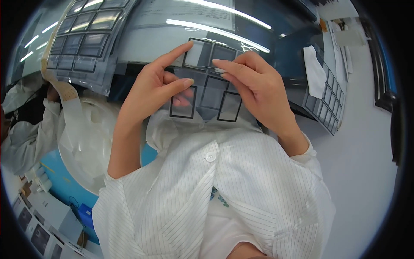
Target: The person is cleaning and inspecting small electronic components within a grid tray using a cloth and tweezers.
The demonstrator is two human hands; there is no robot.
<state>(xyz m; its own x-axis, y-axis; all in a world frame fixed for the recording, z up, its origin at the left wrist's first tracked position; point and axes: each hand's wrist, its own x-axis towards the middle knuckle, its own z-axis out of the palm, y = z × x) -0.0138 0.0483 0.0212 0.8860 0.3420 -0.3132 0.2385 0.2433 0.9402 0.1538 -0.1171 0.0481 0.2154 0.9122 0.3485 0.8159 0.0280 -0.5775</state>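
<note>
A clear film sheet (pixel 210 90) with several black-outlined rectangles lies across the front edge of the glossy work surface, close to my body. My left hand (pixel 159 86) grips its left side: the thumb is on top, and some fingertips show through the film beneath. Its index finger stretches to the corner of an upper black-framed rectangle (pixel 198 54). Over the sheet's upper middle, my right hand (pixel 258 82) is closed in a pinch, thumb and index close together. A small whitish bit shows by those fingertips; I cannot make out what it is.
Bagged sheets of black-framed panels (pixel 82 39) lie at the far left. Another framed sheet (pixel 330 99) and a white cloth-like piece (pixel 314 71) lie at the right. A white round tub (pixel 82 159) stands at left, near another person's sleeve (pixel 32 138).
</note>
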